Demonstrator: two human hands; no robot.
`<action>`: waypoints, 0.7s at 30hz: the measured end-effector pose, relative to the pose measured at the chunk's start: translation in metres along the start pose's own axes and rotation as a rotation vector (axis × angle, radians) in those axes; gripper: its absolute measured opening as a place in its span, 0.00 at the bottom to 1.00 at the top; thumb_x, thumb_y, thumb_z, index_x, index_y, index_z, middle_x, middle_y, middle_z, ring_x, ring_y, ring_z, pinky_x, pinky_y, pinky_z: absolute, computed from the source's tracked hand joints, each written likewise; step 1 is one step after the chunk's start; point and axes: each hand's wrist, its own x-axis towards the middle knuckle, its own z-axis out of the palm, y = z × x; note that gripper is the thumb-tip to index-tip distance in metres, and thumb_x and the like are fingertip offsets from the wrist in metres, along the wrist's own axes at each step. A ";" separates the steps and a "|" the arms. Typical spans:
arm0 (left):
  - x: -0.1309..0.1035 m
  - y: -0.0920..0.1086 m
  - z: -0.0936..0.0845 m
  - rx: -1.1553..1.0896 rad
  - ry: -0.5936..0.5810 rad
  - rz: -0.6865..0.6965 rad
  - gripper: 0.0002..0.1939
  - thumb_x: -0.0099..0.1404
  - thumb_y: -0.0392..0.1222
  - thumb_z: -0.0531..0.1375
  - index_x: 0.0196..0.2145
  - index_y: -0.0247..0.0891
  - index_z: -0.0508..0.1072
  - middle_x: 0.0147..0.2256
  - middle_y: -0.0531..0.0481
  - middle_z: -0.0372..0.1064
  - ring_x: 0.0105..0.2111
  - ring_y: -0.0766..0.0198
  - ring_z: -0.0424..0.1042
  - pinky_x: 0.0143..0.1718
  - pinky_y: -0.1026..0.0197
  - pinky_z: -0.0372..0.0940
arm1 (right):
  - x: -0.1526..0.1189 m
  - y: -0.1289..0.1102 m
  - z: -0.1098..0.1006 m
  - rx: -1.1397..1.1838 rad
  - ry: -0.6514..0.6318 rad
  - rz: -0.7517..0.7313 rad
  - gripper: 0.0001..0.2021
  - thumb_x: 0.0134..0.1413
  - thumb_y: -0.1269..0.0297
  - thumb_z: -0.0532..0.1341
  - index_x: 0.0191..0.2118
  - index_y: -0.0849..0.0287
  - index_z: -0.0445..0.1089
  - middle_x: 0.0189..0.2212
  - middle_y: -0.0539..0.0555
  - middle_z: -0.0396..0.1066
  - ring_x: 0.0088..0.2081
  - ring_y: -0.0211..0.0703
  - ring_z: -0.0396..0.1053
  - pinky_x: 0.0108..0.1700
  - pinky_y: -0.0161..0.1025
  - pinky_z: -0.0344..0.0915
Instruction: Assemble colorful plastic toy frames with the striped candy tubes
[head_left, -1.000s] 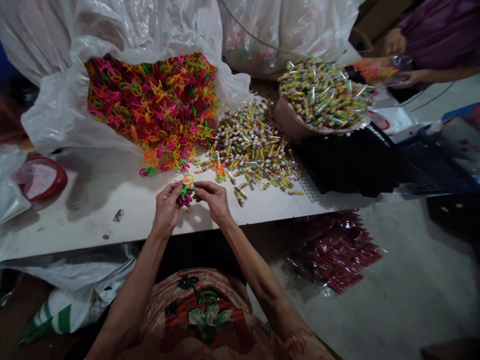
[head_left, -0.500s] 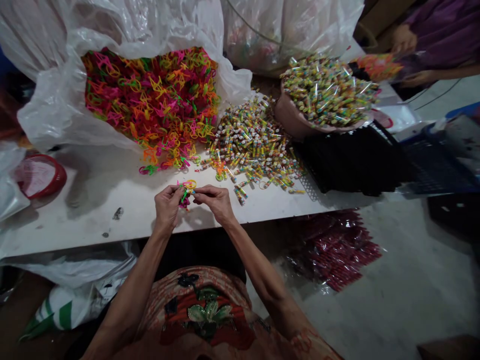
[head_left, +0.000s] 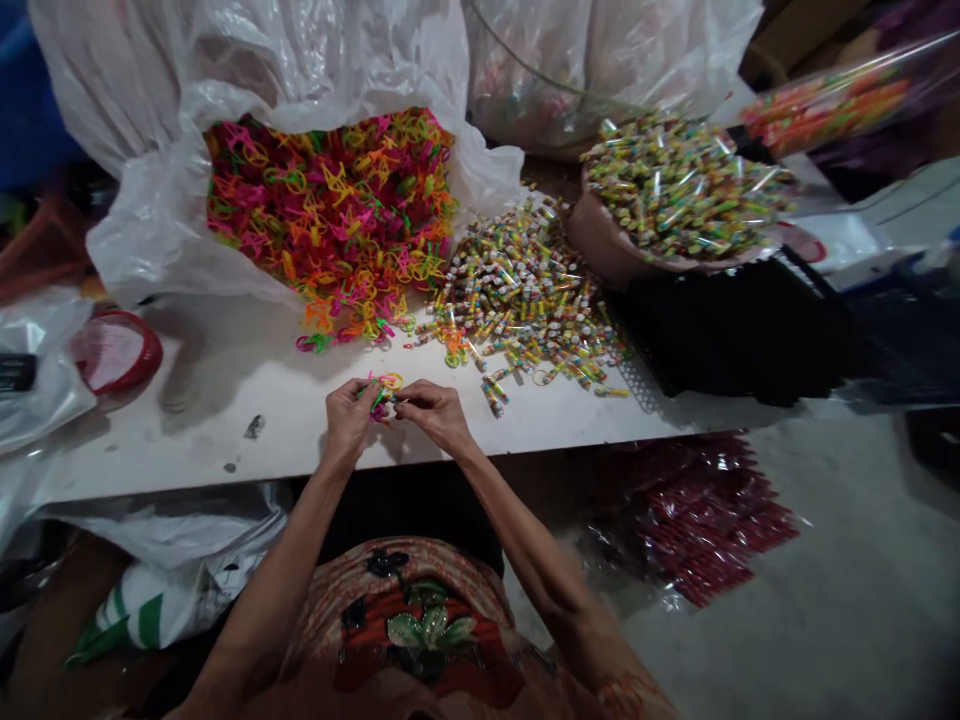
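Near the front edge of the white table (head_left: 187, 430), my left hand (head_left: 349, 415) pinches several small colourful plastic pieces (head_left: 384, 383), pink, green and yellow. My right hand (head_left: 437, 415) is closed at their right side, its fingertips on something too small to make out. Beyond my hands, a plastic bag (head_left: 142, 235) lies open with a heap of bright plastic pieces (head_left: 337, 210) spilling onto the table. To the right of that heap is a pile of small wrapped tubes (head_left: 517, 285).
A round tub (head_left: 611, 240) heaped with tubes stands back right, beside a black stack (head_left: 742, 325). A red ring-shaped object (head_left: 139, 350) lies left. Red packets (head_left: 697, 510) are below the table. Another person's clear bag of orange pieces (head_left: 832, 105) is at upper right.
The view has shifted, so the table's contents appear further right. My hands stay together around the small pieces. At upper right, the other person's bag of orange pieces is now raised and stretched out.
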 end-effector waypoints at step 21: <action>0.083 0.023 -0.054 1.033 0.258 0.333 0.09 0.56 0.40 0.56 0.32 0.36 0.73 0.40 0.35 0.73 0.46 0.44 0.70 0.51 0.43 0.62 | 0.061 -0.017 -0.090 -1.209 0.026 0.103 0.11 0.55 0.72 0.52 0.37 0.61 0.71 0.39 0.60 0.71 0.43 0.48 0.64 0.42 0.39 0.60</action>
